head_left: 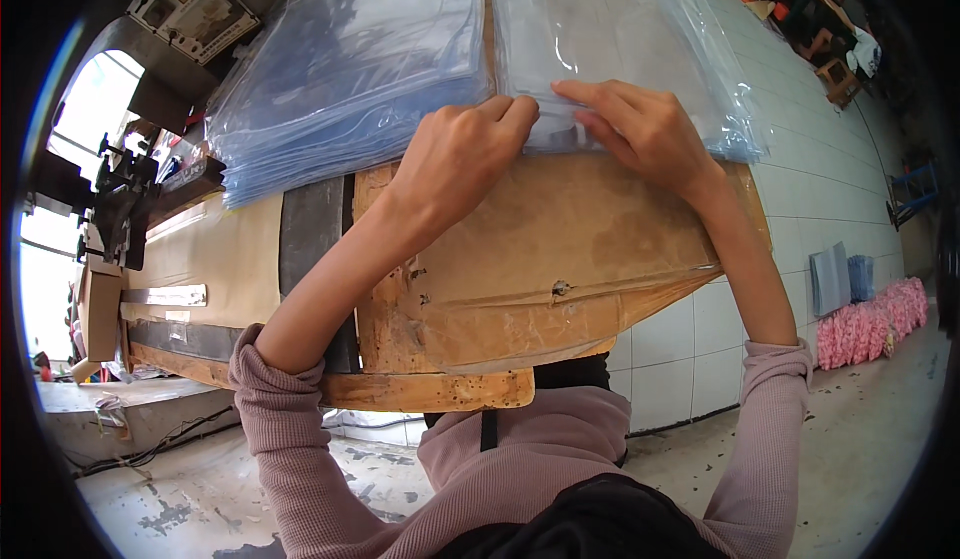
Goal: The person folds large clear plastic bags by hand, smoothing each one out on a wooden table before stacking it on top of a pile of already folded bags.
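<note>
Two stacks of clear plastic bags lie side by side at the far end of the table. The left stack is thick and bluish, with uneven layered edges. The right stack looks thinner. My left hand is closed at the near left corner of the right stack, its fingertips pinching the edge of a plastic bag. Over the near edge of that same stack is my right hand, forefinger stretched out and thumb apart, touching the plastic. What lies under its other fingers is hidden.
Brown paper covers the worn wooden table. A black metal machine stands at the left. A pink bundle and grey-blue sheets rest by the tiled wall. A wooden stool stands at the upper right.
</note>
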Motion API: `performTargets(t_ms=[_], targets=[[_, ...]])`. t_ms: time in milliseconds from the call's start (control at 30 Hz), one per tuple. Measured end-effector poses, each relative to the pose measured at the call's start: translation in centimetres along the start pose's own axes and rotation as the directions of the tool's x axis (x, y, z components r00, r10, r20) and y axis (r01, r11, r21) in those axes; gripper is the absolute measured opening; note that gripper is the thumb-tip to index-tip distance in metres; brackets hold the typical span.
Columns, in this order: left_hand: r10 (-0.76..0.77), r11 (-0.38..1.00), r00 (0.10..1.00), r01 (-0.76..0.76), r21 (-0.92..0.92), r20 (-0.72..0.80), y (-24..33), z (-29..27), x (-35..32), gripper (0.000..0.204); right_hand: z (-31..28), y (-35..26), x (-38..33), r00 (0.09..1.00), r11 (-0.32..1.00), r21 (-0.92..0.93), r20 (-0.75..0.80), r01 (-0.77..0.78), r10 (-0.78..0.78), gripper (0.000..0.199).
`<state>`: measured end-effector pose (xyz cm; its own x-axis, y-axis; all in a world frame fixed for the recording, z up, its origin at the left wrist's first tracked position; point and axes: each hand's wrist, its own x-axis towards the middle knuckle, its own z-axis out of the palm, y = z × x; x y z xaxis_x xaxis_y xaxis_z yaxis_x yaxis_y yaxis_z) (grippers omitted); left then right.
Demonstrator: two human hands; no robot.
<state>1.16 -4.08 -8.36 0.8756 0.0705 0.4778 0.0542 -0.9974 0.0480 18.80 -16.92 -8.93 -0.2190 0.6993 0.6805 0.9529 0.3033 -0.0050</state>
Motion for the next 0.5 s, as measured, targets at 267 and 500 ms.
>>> performTargets(t_ms=[267,500], targets=[[0.085,0.988,0.928,-0.127,-0.091,-0.363,0.2,0.4,0.9,0.012,1.1,0.1,0.4,0.989,0.996,-0.084,-0.145,0.011,-0.023,0.023],[0.229,0.971,0.945,-0.204,0.127,-0.235,0.6,-0.5,0.0,0.019,1.0,0.1,0.4,0.978,0.988,-0.128,-0.203,-0.082,0.055,0.015]])
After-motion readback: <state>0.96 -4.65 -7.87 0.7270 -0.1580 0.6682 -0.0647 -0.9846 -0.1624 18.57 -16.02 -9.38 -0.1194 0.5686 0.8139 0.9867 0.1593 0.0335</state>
